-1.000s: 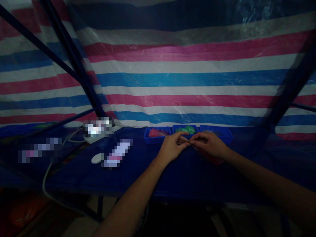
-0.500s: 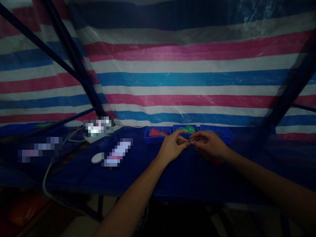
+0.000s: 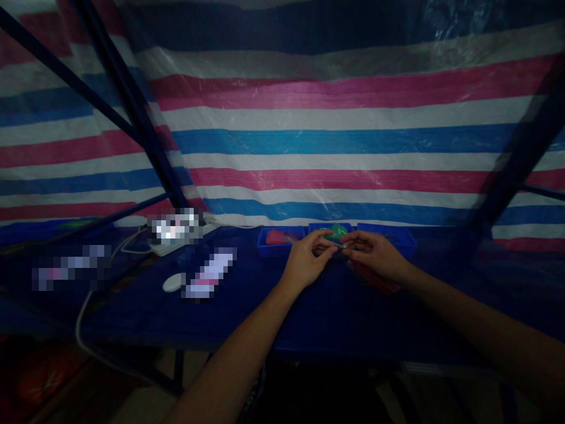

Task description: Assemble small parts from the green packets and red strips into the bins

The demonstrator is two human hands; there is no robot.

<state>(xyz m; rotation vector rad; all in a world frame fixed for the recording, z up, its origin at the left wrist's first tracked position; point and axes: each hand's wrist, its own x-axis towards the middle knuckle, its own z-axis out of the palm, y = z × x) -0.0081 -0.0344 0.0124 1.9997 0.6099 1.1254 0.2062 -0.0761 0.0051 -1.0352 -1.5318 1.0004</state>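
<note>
Over the blue table, my left hand and my right hand meet with fingertips pinched. Between them is a small, thin, shiny piece, too small and dim to name; both hands appear to grip it. Under my right hand lie some flat red pieces on the table, partly covered. Just behind my hands stand a blue bin with red pieces, another with green pieces, and a third blue bin whose contents are dark and partly hidden.
To the left are a round white disc, a blurred-out flat rectangle and a white power strip with cables. Blue metal posts flank a striped plastic sheet behind the table.
My fingers have shifted slightly upward, and the shiny piece between the fingertips now shows more clearly. More of the red pieces beneath my right hand is visible.
</note>
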